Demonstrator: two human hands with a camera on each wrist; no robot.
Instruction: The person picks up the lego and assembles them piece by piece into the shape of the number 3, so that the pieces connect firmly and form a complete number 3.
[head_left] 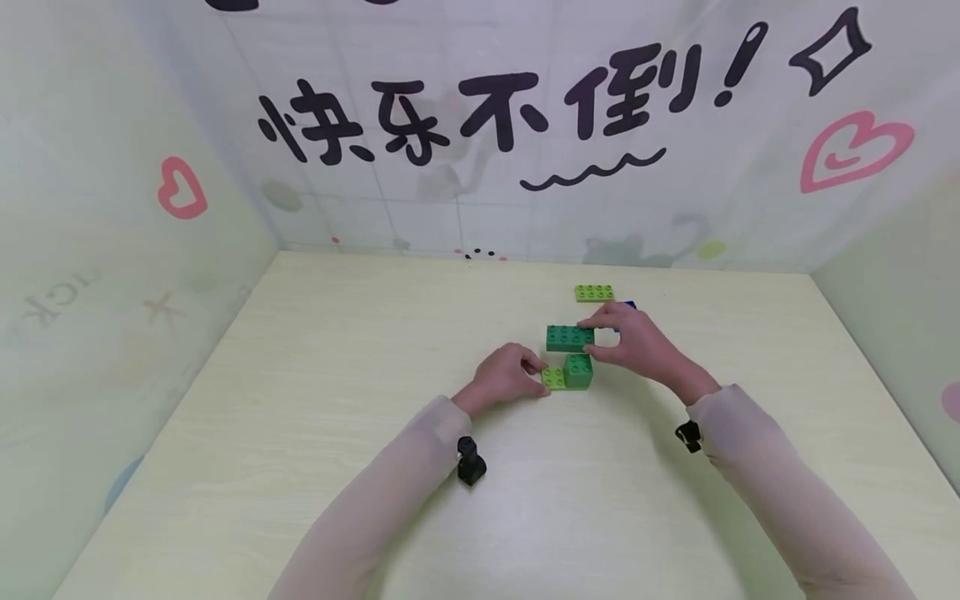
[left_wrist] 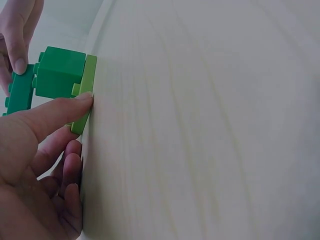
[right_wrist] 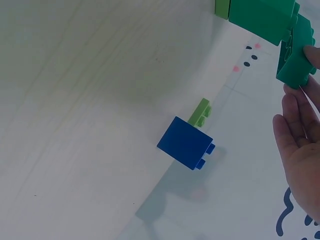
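My left hand (head_left: pixel 510 372) pinches the left end of a flat lime green brick (head_left: pixel 553 378) that lies on the table. On that brick's right half stands a taller green block (head_left: pixel 579 372). My right hand (head_left: pixel 636 337) grips the right end of a flat dark green brick (head_left: pixel 566 337) between thumb and fingers. In the left wrist view this held brick (left_wrist: pixel 21 91) is right at the studs of the green block (left_wrist: pixel 61 72). The right wrist view shows its hollow underside turned partly toward the block.
A second flat lime brick (head_left: pixel 594 292) lies farther back on the table (head_left: pixel 360 333). Near it stands a blue block (right_wrist: pixel 185 143), mostly hidden behind my right hand in the head view. A printed cloth wall (head_left: pixel 465 208) closes off the back.
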